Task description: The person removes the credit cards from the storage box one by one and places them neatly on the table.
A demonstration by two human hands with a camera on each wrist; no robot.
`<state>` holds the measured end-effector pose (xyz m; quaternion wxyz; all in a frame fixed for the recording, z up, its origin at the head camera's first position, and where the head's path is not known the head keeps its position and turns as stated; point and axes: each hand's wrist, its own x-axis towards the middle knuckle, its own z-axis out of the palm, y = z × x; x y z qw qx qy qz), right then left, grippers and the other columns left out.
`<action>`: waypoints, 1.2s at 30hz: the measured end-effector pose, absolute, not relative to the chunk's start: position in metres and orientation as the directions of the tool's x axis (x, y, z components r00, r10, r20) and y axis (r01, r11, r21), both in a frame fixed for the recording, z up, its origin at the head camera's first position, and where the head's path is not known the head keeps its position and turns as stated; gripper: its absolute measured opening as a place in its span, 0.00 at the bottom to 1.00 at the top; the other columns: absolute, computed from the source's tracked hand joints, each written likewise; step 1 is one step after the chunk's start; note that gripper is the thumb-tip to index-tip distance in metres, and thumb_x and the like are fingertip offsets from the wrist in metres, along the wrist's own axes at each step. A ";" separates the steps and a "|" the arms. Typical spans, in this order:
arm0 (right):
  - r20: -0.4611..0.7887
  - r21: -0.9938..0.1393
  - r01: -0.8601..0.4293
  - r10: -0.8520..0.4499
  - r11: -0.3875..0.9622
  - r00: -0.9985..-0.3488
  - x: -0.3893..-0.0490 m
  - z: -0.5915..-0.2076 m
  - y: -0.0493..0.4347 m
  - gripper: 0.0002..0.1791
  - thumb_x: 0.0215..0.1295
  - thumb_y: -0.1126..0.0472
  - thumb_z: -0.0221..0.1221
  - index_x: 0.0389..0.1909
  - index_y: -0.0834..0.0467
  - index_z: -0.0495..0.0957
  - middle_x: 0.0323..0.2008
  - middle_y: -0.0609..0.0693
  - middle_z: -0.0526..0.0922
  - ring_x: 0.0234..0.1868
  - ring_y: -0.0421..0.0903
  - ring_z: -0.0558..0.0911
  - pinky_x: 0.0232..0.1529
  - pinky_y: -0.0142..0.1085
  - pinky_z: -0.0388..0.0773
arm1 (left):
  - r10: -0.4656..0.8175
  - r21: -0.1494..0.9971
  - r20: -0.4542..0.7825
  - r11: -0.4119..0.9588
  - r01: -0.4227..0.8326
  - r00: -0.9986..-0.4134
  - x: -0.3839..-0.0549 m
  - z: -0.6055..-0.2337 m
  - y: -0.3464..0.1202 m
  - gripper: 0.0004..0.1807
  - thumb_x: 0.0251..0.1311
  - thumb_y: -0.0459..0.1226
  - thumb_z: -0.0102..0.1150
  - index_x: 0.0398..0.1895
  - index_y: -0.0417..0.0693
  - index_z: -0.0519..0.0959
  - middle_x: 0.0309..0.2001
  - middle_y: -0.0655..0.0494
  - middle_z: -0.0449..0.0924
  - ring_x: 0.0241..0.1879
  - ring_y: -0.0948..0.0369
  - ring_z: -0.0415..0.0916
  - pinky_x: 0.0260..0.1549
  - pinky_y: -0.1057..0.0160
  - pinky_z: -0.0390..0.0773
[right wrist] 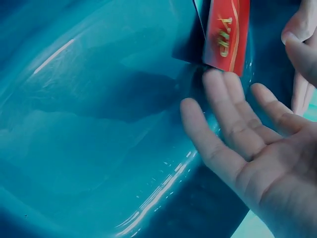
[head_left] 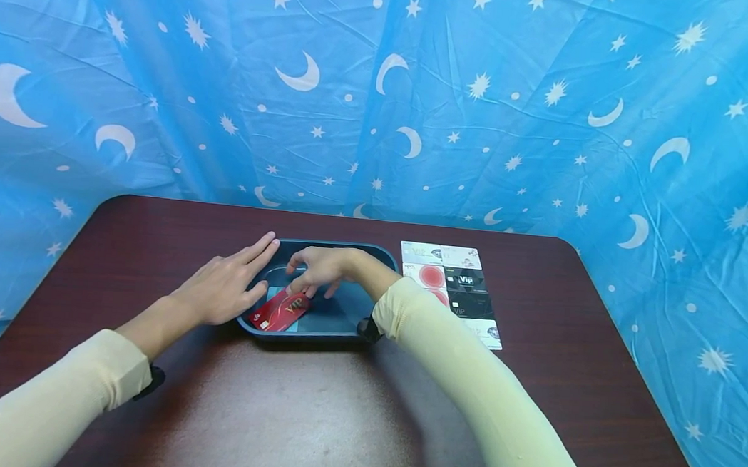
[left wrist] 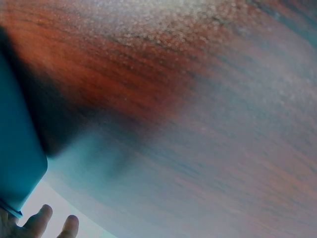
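In the head view my left hand [head_left: 219,288] rests at the left rim of a dark blue tray [head_left: 342,339], fingers straight, thumb over the rim. My right hand [head_left: 323,266] reaches inside the tray with fingers loosely bent and spread. Its fingertips are at the upper end of a red VIP card [head_left: 281,311], which lies over a light blue card [head_left: 293,326]. In the right wrist view those fingertips meet the end of the red card [right wrist: 228,37], and nothing shows gripped. The left wrist view catches the tray's outer wall [left wrist: 20,134] and a few fingertips [left wrist: 42,214].
Right of the tray, several cards lie in rows, among them a black VIP card [head_left: 465,279] and a white card with red circles [head_left: 431,275]. The right forearm covers part of them. Behind the dark wooden table [head_left: 538,286] hangs a blue star-and-moon curtain [head_left: 330,116].
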<state>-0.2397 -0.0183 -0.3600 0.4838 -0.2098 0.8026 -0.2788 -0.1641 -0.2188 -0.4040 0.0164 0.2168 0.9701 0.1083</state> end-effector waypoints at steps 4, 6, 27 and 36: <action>-0.623 -0.674 -0.092 -0.631 0.733 -0.461 -0.237 -0.360 -0.018 0.24 0.71 0.61 0.58 0.65 0.58 0.68 0.49 0.52 0.78 0.47 0.48 0.81 0.49 0.45 0.83 | 0.422 0.222 0.014 0.883 0.415 -0.906 -0.164 -0.404 -0.219 0.42 0.67 0.47 0.54 0.78 0.40 0.52 0.78 0.40 0.49 0.67 0.40 0.65 0.51 0.37 0.77; -0.592 -0.677 -0.151 -0.654 0.721 -0.472 -0.235 -0.360 -0.018 0.22 0.71 0.65 0.58 0.64 0.59 0.69 0.44 0.53 0.79 0.43 0.47 0.80 0.46 0.43 0.83 | 0.423 0.220 0.017 0.882 0.416 -0.906 -0.165 -0.404 -0.219 0.42 0.67 0.47 0.54 0.78 0.40 0.52 0.77 0.39 0.49 0.67 0.40 0.66 0.50 0.38 0.78; -0.456 -0.740 -0.292 -0.771 0.606 -0.444 -0.225 -0.356 -0.001 0.13 0.63 0.74 0.61 0.48 0.63 0.76 0.36 0.57 0.78 0.39 0.47 0.78 0.40 0.32 0.83 | 0.422 0.223 0.025 0.881 0.417 -0.906 -0.165 -0.404 -0.217 0.42 0.66 0.46 0.54 0.78 0.38 0.52 0.77 0.38 0.49 0.66 0.39 0.67 0.48 0.42 0.80; -0.390 -0.794 -0.286 -0.810 0.537 -0.437 -0.223 -0.359 0.007 0.12 0.61 0.77 0.60 0.45 0.65 0.78 0.35 0.56 0.77 0.37 0.47 0.76 0.38 0.32 0.80 | 0.424 0.222 0.029 0.880 0.419 -0.905 -0.164 -0.404 -0.216 0.41 0.66 0.46 0.54 0.77 0.37 0.53 0.77 0.38 0.50 0.64 0.39 0.69 0.46 0.44 0.82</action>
